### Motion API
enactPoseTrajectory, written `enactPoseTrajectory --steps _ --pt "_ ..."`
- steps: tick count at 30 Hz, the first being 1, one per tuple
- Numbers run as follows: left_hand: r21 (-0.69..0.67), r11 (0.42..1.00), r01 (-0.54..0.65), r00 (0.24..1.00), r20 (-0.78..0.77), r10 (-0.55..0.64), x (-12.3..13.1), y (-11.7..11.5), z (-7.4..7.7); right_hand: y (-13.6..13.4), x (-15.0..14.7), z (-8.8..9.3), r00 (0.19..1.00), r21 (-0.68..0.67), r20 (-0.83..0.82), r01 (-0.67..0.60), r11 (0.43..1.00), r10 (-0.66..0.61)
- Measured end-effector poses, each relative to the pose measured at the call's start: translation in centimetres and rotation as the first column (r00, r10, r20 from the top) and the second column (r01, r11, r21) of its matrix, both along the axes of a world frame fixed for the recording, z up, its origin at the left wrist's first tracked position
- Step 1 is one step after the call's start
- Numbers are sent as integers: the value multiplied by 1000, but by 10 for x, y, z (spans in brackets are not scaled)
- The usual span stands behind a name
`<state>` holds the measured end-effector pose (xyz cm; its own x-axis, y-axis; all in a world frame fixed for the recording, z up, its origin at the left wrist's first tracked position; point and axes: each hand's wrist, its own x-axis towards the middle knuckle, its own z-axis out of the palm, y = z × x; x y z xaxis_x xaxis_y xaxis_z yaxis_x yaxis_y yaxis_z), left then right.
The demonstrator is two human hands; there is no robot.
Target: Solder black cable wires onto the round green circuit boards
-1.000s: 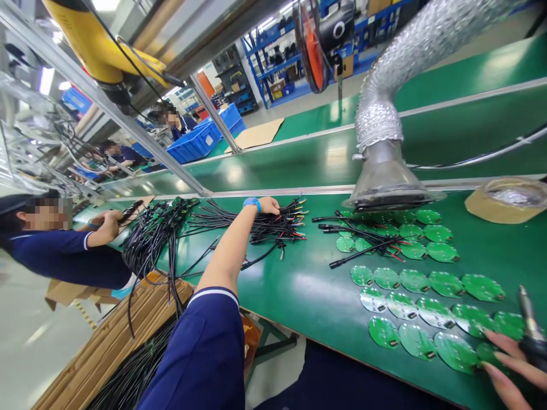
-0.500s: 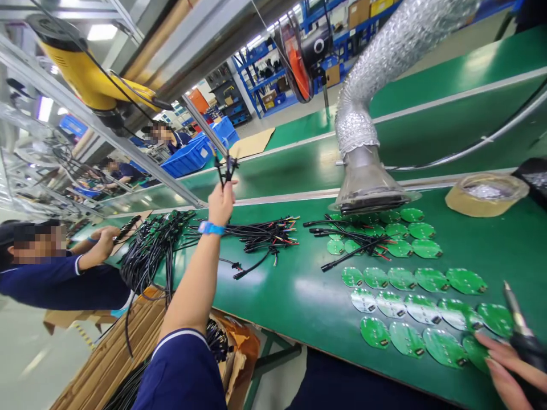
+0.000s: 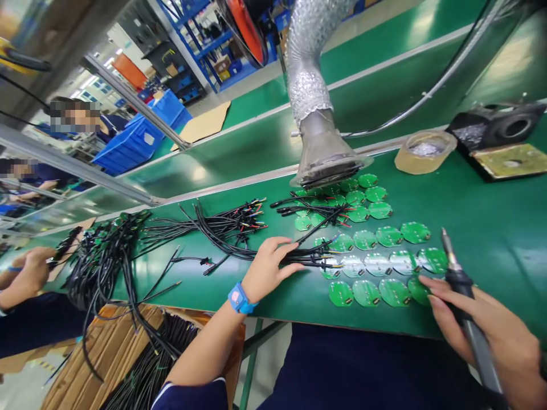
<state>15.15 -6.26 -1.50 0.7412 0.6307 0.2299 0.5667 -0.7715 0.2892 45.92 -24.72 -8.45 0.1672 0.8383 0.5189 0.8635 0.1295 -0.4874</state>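
Observation:
My left hand [image 3: 270, 266], with a blue watch [image 3: 241, 298] on the wrist, is low over the bench, thumb and fingers apart. A bundle of black cables [image 3: 226, 245] runs beneath and between those fingers. Its bare coloured wire ends lie over the left ends of the rows of round green circuit boards [image 3: 378, 264]. In my right hand [image 3: 499, 324] is a soldering iron [image 3: 464, 290], its metal tip pointing up and away from me. The fingertips of that hand are by a board at the right end of the nearest row.
Other black cables [image 3: 213, 225] lie behind, with a large heap [image 3: 109, 250] to the left. A fume-extraction hood [image 3: 325, 154] hangs over the back boards. A tape roll [image 3: 425, 151] and an iron stand [image 3: 491, 128] are at back right. A co-worker's hands [image 3: 32, 273] are at far left.
My left hand has come down and toward me from its raised position, bringing black cables onto the boards, and its fingers have spread. The view has turned right; the soldering iron stays in my right hand.

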Motion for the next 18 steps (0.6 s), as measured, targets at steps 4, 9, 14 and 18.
enactPoseTrajectory --steps 4,9,14,18 --pt "-46 996 82 992 98 -77 27 -14 2 0 -1 8 996 17 88 -10 1000 8" --pt "-75 984 163 986 -7 -164 61 -22 -10 0 -4 11 996 -46 82 -17 999 21" --pt "-118 980 159 986 64 -152 63 -22 -4 3 -20 19 996 88 -21 -81 993 83" --pt "-254 946 204 964 220 -148 46 -35 7 -1 -37 33 969 124 -139 -189 974 205"
